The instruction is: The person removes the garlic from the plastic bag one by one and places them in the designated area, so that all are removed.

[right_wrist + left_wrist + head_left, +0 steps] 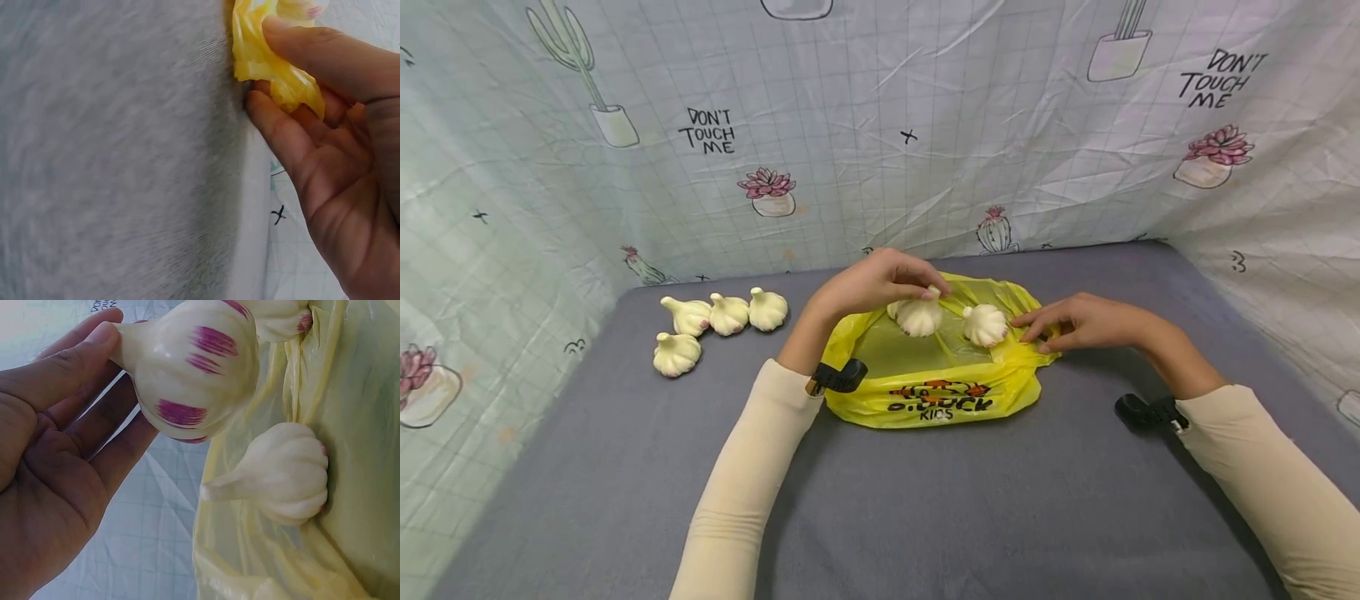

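By its stem, my left hand pinches a white garlic bulb over the yellow plastic bag. Purple streaks mark the held bulb in the left wrist view. A second garlic bulb lies on the bag's right part, and another is mostly hidden behind the held one. My right hand pinches the bag's gathered right edge between thumb and fingers, as the crumpled yellow plastic in the right wrist view shows.
Several more garlic bulbs sit grouped on the grey table to the left of the bag. A patterned curtain with cactus drawings hangs behind the table and along its sides.
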`<action>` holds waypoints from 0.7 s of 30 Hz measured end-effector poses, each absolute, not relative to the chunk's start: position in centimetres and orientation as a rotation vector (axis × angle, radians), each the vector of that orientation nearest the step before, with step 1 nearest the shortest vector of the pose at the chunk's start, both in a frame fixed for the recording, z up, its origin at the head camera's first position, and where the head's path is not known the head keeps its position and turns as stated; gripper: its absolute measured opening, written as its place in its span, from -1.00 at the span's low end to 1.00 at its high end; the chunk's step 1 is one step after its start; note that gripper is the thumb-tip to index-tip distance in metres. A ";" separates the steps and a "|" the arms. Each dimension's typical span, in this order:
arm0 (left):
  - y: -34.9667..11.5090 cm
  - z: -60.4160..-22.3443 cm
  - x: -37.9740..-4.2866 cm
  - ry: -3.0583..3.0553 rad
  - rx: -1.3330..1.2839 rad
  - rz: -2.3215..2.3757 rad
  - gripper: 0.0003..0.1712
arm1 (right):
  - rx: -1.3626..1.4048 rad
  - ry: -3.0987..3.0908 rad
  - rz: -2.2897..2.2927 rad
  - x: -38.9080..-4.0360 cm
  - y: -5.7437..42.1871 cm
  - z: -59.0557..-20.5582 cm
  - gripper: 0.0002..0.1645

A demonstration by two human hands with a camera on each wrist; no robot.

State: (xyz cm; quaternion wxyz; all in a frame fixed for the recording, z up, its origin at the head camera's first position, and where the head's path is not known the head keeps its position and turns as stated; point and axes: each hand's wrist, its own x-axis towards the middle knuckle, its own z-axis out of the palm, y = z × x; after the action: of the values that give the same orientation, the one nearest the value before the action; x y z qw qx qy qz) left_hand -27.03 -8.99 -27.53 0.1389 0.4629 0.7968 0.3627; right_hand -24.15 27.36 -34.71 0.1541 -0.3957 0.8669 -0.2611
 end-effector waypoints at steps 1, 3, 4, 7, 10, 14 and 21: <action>-9.1 -27.5 -26.9 2.307 1.343 1.046 -0.76 | -1.149 2.488 -0.755 -24.1 27.3 -34.7 -0.72; -9.3 -27.4 -26.8 2.317 1.347 1.041 -0.76 | -1.170 2.504 -0.782 -24.0 27.4 -34.8 -0.73; -9.5 -27.3 -26.7 2.324 1.344 1.037 -0.76 | -1.166 2.514 -0.806 -24.0 27.4 -34.8 -0.72; -10.0 -27.0 -26.4 2.345 1.329 1.034 -0.76 | -1.131 2.526 -0.920 -23.7 27.5 -34.7 -0.71; -10.4 -26.9 -26.1 2.364 1.315 1.029 -0.76 | -1.068 2.525 -1.030 -23.4 27.7 -34.8 -0.69; -10.9 -26.8 -25.8 2.379 1.314 1.019 -0.75 | -1.099 2.538 -1.097 -23.3 27.8 -35.0 -0.66; -11.5 -26.9 -25.3 2.385 1.335 1.017 -0.75 | -1.145 2.586 -1.131 -23.4 27.7 -35.2 -0.66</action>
State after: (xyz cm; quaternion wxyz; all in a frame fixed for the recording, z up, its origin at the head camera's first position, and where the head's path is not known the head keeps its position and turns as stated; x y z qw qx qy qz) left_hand -25.32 -11.49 -26.91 0.1124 0.4550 0.8125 0.3466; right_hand -23.37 27.67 -35.24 0.0477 -0.3755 0.8480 -0.3708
